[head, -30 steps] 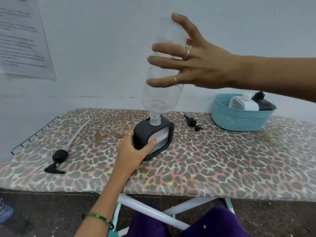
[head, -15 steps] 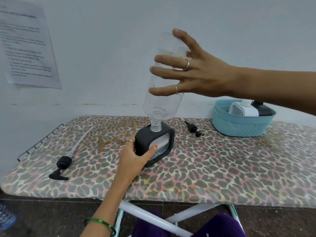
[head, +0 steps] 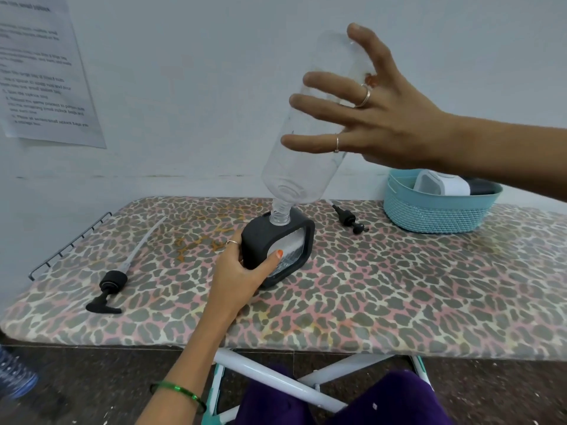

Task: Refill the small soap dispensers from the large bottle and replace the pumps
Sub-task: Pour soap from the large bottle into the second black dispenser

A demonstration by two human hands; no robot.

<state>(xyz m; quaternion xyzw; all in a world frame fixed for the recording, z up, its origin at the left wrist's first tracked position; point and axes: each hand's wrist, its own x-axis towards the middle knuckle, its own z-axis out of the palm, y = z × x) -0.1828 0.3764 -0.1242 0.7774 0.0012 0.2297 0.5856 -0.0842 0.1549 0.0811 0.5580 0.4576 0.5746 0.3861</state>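
Note:
A large clear bottle (head: 294, 167) is upside down and tilted, its top end leaning right, with its neck in the opening of a small black dispenser (head: 302, 227). My right hand (head: 383, 118) holds the bottle high on its body, fingers spread round it. The dispenser stands on the leopard-print board (head: 399, 286), and my left hand (head: 242, 274) grips its left side, thumb on the clear front window. A black pump with a long tube (head: 113, 280) lies at the left. Behind the dispenser lies a smaller black pump (head: 348, 217).
A teal basket (head: 435, 210) at the back right holds a white dispenser (head: 445, 184) and a dark one (head: 481, 188). A printed sheet (head: 46, 81) hangs on the wall at the left. A wire rack (head: 70, 243) edges the board's left end.
The bottle has tipped from nearly upright to leaning right, neck still in the dispenser. My left hand keeps the same grip on the dispenser.

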